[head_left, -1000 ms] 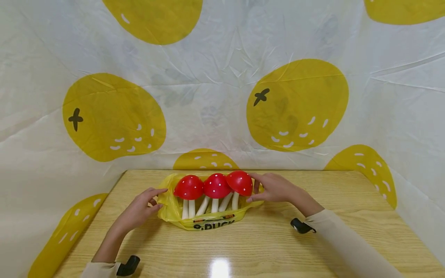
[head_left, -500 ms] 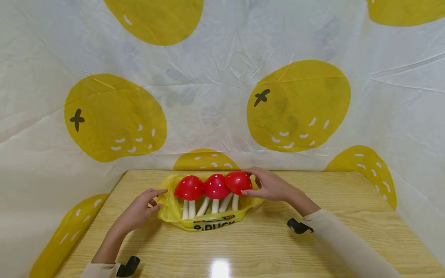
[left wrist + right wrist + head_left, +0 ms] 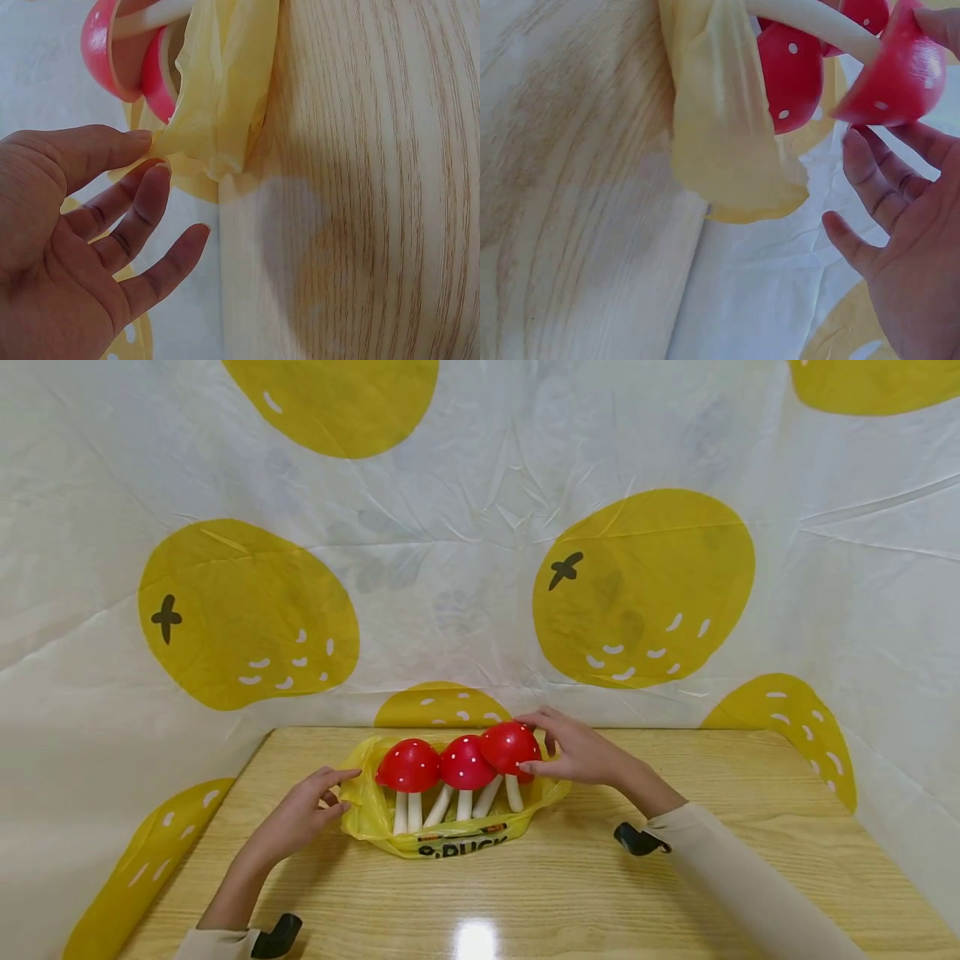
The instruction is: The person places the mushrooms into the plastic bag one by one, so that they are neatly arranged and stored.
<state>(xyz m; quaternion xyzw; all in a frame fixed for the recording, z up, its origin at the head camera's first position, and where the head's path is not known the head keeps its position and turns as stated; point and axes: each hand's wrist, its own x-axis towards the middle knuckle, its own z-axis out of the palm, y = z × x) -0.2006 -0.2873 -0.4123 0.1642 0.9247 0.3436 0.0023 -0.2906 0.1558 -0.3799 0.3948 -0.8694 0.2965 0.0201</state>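
Several toy mushrooms with red, white-dotted caps and white stems lie in a yellow plastic bag. My right hand grips the rightmost mushroom by its cap, raised a little over another red cap. In the right wrist view the thumb and fingers lie round that cap, its stem pointing into the bag. My left hand pinches the bag's left edge between thumb and finger, as the left wrist view shows. The left and middle mushrooms rest in the bag, stems towards me.
The bag stands near the back of a light wooden table. A white cloth with yellow fruit prints hangs right behind the table and along both sides. A black strap piece sits at the right sleeve, and another at the left.
My right hand has moved left and up from beside the rightmost mushroom, taken hold of its cap and lifted it slightly. My left hand has stayed at the bag's edge.
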